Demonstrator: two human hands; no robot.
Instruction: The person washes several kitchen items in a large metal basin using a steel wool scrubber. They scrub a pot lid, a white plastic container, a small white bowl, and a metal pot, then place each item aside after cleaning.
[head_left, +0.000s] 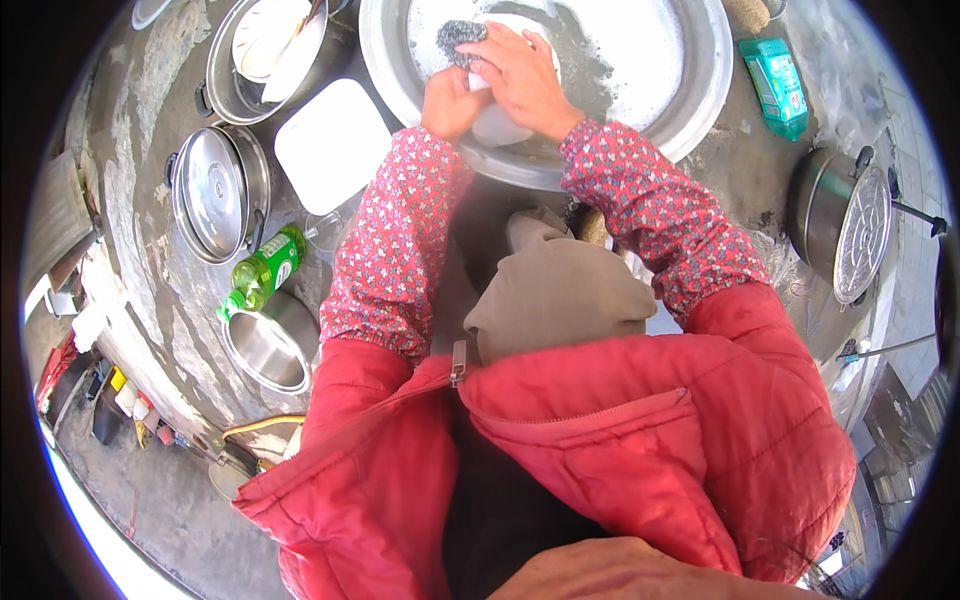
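Note:
Over a wide metal basin (709, 75) of foamy water, my two hands work close together. My left hand (452, 103) grips a white dish (501, 129), which my hands partly cover; its exact shape is hard to tell. Lying across the dish, my right hand (526, 81) has its fingers on a dark grey scouring pad (459, 39). The pad sticks out past the fingertips, above my left hand. White suds (637, 52) cover much of the water.
Left of the basin are a pot (214, 82) holding dishes, a white tray or lid (334, 146), a lidded pot (217, 195), a green dish-soap bottle (266, 266) and a steel pot (270, 352). At right, a teal bottle (776, 88) and a steamer pot (832, 217) rest on the concrete.

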